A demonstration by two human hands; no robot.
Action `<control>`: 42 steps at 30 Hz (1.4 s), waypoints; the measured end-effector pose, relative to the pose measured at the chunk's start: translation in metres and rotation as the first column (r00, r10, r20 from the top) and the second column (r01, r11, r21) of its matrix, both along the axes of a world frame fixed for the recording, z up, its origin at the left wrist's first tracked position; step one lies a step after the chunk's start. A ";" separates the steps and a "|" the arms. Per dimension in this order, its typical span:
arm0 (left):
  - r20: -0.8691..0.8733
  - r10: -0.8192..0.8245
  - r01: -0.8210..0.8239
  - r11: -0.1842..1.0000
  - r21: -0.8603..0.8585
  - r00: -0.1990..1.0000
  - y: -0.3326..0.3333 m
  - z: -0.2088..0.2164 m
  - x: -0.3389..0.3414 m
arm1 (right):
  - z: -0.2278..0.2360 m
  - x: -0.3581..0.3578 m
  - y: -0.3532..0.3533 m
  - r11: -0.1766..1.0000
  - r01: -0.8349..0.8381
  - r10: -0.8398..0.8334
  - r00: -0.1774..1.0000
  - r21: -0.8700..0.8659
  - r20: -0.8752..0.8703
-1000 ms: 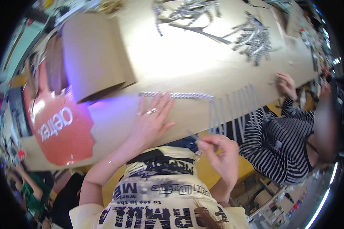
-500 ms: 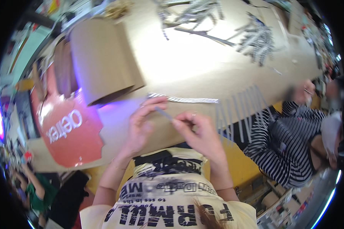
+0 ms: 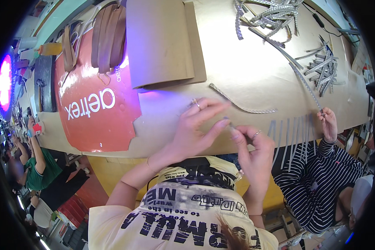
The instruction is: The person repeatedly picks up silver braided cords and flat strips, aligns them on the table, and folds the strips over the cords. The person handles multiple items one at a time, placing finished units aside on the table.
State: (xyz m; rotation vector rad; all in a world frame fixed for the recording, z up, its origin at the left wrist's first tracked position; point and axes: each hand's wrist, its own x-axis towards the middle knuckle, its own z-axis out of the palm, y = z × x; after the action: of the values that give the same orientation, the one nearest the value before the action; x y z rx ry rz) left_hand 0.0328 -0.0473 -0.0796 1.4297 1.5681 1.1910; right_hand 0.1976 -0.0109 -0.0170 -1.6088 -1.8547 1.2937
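Brown paper covers the long worktable that fills most of what I watch from my remote post. At its right side sits a co-worker in a striped top, the co-worker's hand pinching the end of a slim braided strip. Across the left end spreads a glossy red-orange sheet, with curled brown cardboard and flat brown straps beside it. Two heaps of silvery braids lie farther off, the right-hand one smaller. Nearer me, the left hand has blurred, outstretched fingers and a thumb held apart from them; the right hand pinches. To its right, thin grey strips reach past the table edge in a row, and one loose braid curves just beyond both hands. Smallest is a short grey strip, clamped in the right fingertips between the hands; whether the left thumb touches it, I cannot tell.
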 end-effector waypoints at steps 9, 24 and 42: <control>-0.728 -0.026 0.002 0.999 -0.034 0.685 -0.004 -0.027 0.001 | -0.023 -0.012 0.029 0.991 0.011 -0.015 0.999 -0.130 -0.030; -0.693 -0.071 0.000 0.995 -0.102 0.718 -0.008 -0.033 -0.006 | -0.060 -0.026 0.051 0.986 -0.163 0.162 0.986 -0.027 -0.033; -0.722 -0.063 -0.003 0.996 -0.090 0.690 -0.009 -0.029 -0.002 | -0.079 -0.016 0.047 0.997 -0.045 0.061 0.942 0.057 -0.329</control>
State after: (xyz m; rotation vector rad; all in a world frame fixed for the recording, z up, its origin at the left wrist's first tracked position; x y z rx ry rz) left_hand 0.0308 -0.0562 -0.1081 2.0036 2.0607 0.5096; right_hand 0.1819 0.0363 -0.0960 -1.2338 -1.7155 1.4290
